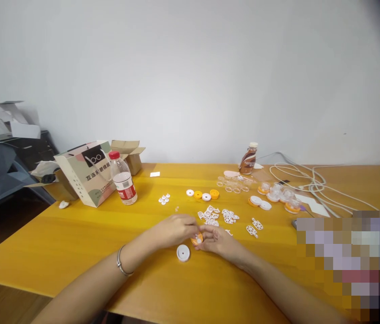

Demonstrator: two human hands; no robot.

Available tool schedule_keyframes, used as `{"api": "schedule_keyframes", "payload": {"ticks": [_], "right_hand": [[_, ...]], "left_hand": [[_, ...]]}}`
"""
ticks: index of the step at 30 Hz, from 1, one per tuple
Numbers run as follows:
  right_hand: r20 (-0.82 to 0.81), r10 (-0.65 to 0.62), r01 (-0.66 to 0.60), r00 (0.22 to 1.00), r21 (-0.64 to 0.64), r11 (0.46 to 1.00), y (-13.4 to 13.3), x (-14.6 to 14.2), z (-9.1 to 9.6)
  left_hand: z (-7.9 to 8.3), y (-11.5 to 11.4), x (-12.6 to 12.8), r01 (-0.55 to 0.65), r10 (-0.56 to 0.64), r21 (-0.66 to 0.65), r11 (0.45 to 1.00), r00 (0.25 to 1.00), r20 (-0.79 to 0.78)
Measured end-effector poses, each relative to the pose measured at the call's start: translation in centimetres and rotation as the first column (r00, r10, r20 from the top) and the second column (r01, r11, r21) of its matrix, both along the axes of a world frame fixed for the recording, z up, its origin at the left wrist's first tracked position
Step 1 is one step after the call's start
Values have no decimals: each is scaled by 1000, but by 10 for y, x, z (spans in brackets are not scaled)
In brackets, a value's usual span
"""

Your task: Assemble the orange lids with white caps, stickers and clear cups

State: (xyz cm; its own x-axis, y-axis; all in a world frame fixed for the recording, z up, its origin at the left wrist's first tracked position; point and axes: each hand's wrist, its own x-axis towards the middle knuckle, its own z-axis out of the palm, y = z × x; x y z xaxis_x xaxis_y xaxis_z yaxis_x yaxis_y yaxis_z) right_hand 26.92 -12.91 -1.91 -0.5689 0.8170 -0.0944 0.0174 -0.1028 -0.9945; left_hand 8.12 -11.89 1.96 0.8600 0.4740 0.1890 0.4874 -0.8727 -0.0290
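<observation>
My left hand [175, 229] and my right hand [217, 240] meet over the yellow table [75, 243], both pinched on a small orange-and-white round part [197, 239] held between their fingertips. A bracelet sits on my left wrist. A white disc [183, 252] lies on the table just in front of my left hand. Just beyond my hands lie several small white lattice pieces [220, 217]. Farther back, white and orange round caps [202, 195] stand in a row.
A water bottle with a red cap [122, 177], a printed paper bag [87, 173] and an open cardboard box [131, 154] stand at the back left. A brown drink bottle [248, 158], clear rings [233, 184], assembled orange-and-clear parts [277, 195] and white cables [314, 182] lie at the back right.
</observation>
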Motion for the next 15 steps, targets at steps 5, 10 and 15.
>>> {"api": "schedule_keyframes", "payload": {"ticks": [5, 10, 15], "right_hand": [[-18, 27, -27, 999, -38, 999, 2, 2, -2], [-58, 66, -70, 996, -63, 996, 3, 5, 0], [-71, 55, -60, 996, -69, 996, 3, 7, 2]], "left_hand": [[0, 0, -5, 157, -128, 218, 963, 981, -143], [0, 4, -8, 182, -159, 265, 947, 981, -108], [2, 3, -8, 190, -176, 240, 952, 981, -79]]}}
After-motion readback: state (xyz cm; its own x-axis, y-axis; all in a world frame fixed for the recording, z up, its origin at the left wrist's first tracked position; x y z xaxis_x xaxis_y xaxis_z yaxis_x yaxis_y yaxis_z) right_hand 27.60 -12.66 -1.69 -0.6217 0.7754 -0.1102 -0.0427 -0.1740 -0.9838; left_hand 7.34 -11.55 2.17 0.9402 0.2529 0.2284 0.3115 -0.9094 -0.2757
